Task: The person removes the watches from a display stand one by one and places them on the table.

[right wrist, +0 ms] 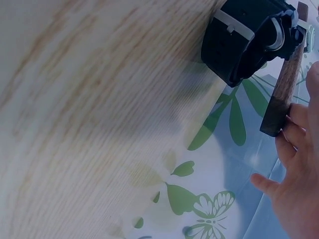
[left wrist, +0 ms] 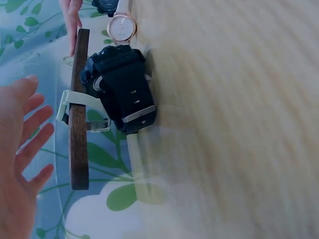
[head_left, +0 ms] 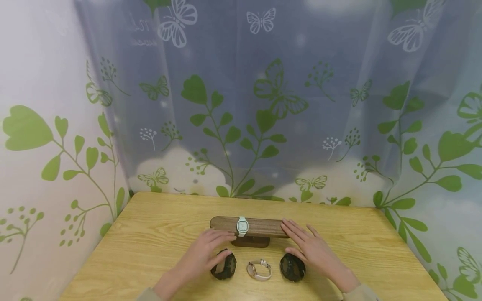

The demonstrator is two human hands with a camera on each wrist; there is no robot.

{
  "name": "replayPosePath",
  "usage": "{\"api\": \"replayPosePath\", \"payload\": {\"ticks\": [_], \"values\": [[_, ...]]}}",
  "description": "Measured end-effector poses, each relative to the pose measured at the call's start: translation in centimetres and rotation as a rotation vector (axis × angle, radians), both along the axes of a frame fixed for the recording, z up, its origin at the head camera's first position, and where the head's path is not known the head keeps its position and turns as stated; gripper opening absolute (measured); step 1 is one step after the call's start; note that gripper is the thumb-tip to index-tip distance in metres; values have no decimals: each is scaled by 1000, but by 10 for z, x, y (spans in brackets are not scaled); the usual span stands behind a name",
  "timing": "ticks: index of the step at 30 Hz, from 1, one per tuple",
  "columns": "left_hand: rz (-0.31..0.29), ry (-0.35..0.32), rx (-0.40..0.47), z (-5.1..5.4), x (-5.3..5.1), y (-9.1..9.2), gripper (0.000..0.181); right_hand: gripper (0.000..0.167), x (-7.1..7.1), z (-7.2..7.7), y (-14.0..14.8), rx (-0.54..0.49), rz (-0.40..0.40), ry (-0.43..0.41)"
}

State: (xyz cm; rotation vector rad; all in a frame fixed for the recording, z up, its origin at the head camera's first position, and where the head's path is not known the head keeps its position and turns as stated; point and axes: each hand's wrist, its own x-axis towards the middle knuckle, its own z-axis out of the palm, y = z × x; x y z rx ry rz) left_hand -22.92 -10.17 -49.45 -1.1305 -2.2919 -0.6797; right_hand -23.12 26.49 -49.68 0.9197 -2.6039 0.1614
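Note:
A dark wooden watch stand (head_left: 267, 228) with a long flat bar carries a mint-green watch (head_left: 242, 226) strapped left of its middle. My left hand (head_left: 203, 255) hovers by the stand's left part, its fingers loosely extended; in the left wrist view these fingers (left wrist: 37, 119) are spread and apart from the bar (left wrist: 79, 154). My right hand (head_left: 316, 253) lays its fingertips against the bar's right end, fingers nearly straight, as the right wrist view also shows. Neither hand grips anything. A black watch (head_left: 227, 267) sits under my left thumb, another black watch (head_left: 293, 267) beside my right thumb.
Between the black watches rests a watch with a light strap and rose-gold case (head_left: 260, 271). All stand on a wood-grain table (head_left: 158, 234). A curtain (head_left: 233, 167) with leaves and butterflies hangs behind the table and along its sides.

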Motion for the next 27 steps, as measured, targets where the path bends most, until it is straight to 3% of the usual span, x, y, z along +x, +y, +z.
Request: {"api": "replayPosePath", "payload": {"ticks": [5,10,17,27], "values": [[-5,88,38,6,-13,6,40,69,0,0,0,3,-7,-15],[7,110,36,12,-26,14,47,69,-1,-2,1,16,-11,-16],[24,40,-10,17,-39,27,57,68,-3,-5,2,26,-8,6],[70,-85,-161,17,-50,39,68,71,-2,-5,1,32,-14,27]]}}
